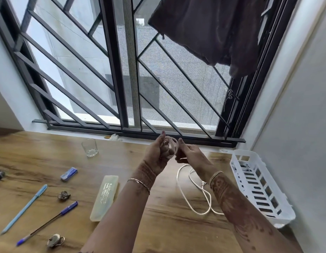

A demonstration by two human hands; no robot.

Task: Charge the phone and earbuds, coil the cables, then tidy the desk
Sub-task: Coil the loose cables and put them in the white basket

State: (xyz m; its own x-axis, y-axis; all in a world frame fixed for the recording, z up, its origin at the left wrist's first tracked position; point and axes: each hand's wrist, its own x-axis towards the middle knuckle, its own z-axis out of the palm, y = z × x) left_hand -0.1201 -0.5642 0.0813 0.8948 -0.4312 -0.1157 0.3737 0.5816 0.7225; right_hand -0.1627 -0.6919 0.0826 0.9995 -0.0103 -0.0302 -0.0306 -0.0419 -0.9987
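Several lines of white print run lengthwise along the lid of a pale translucent pencil case lying on the wooden desk; the lettering is too blurred to make out. A small blue packet nearby carries faint markings, equally unreadable. Nothing else bears legible text.

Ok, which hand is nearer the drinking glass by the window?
Left. The left hand, gripping the white cable coil, is to the right of the glass in the picture; the right hand sits farther right still, towards the white basket.
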